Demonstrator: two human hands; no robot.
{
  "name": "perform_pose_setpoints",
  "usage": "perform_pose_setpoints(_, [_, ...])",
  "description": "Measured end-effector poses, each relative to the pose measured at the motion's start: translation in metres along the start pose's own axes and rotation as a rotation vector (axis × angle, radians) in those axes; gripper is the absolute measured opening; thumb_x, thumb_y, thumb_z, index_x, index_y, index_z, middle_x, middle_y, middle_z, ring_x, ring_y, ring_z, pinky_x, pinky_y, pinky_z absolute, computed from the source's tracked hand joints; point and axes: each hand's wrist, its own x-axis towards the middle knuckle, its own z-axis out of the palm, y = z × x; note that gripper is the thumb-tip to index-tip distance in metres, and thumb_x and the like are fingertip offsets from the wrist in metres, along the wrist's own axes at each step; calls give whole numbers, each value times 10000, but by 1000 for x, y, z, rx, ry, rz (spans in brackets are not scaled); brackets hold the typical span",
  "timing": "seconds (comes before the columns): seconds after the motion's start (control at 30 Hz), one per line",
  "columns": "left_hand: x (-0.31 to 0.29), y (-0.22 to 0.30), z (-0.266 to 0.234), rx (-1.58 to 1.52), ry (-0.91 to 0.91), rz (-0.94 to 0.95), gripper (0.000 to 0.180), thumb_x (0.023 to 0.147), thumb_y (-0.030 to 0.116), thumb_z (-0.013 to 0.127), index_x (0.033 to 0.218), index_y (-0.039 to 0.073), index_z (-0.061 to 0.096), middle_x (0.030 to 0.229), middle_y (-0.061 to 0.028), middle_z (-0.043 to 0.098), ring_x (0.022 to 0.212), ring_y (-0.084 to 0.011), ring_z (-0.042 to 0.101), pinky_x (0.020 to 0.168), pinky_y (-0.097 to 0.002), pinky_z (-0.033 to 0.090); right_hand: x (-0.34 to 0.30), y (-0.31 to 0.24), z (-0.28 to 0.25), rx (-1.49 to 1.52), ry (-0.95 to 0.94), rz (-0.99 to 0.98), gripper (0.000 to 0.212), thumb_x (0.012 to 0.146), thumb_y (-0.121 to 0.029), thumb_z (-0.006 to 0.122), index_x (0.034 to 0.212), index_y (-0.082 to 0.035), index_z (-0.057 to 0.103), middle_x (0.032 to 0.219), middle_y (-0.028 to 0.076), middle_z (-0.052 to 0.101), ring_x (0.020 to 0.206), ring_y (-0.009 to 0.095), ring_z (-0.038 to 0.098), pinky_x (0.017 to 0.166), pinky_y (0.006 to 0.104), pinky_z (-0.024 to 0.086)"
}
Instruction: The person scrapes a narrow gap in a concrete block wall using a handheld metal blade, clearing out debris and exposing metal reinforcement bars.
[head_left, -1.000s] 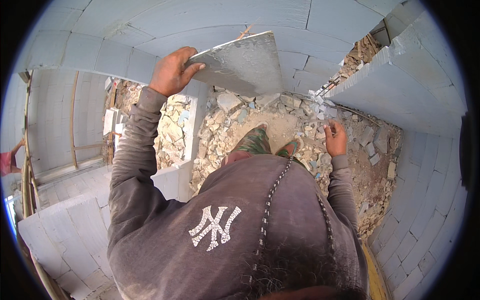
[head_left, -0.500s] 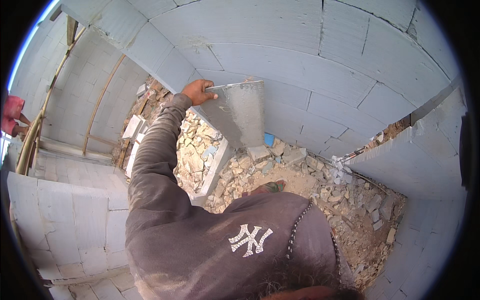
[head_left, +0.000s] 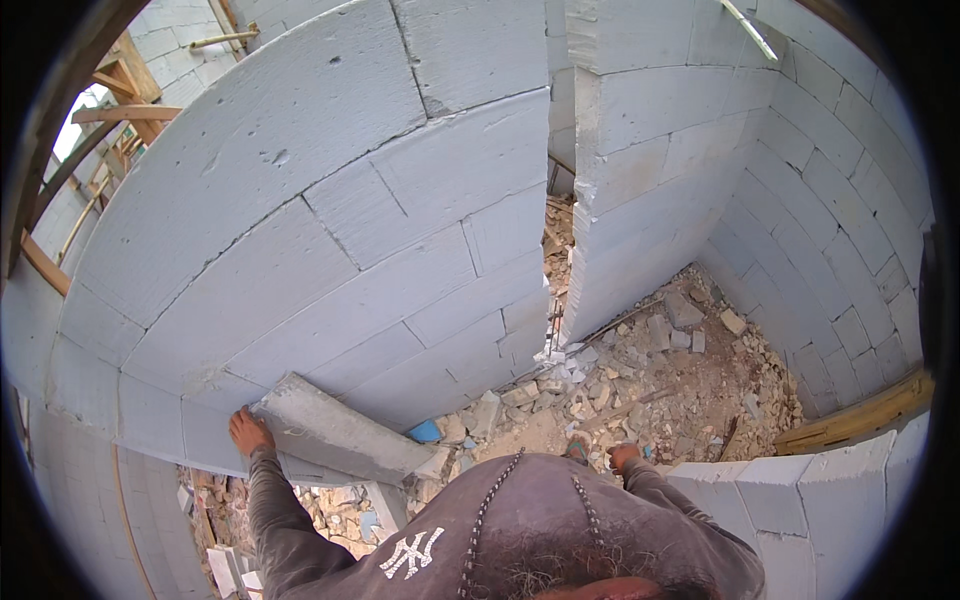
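My left hand (head_left: 251, 432) is at the left end of a grey slab (head_left: 345, 428), its fingers curled at the corner beside the wall edge. The slab is flat, rough and smeared, and leans at a slant along the foot of the block wall (head_left: 390, 290). My right hand (head_left: 625, 458) hangs low on the right above the rubble, loosely bent with fingers a little apart, and no object shows in it.
Broken stone rubble (head_left: 690, 400) covers the ground, with a blue piece (head_left: 426, 431) near the slab. A narrow gap (head_left: 558, 260) splits the wall ahead. A low block wall (head_left: 775, 490) and a wooden beam (head_left: 860, 412) stand at the right. Timber framing (head_left: 130, 90) is at the upper left.
My view has swung to the right, so the slab and my left hand sit further left and lower. My right hand has come into view. The person at the far left has gone out of view.
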Motion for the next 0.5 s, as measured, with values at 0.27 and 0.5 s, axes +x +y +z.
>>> perform_pose_setpoints(0.27, [10, 17, 0, 184, -80, -357, 712, 913, 372, 698, 1511, 109, 415, 1544, -107, 463, 1418, -328, 442, 1181, -460, 347, -53, 68, 55, -1123, 68, -205, 406, 912, -345, 572, 1269, -231, 728, 1153, 112, 760, 1080, 336, 719, 903, 471, 561])
perform_pose_setpoints(0.5, [5, 44, -18, 88, -219, -576, 828, 906, 421, 696, 1564, 84, 323, 1608, -196, 363, 1438, -396, 414, 1171, -514, 371, -29, 168, 60, -1023, 28, -175, 464, 817, -377, 699, 1249, -211, 714, 1090, 96, 769, 1031, 278, 730, 861, 425, 564])
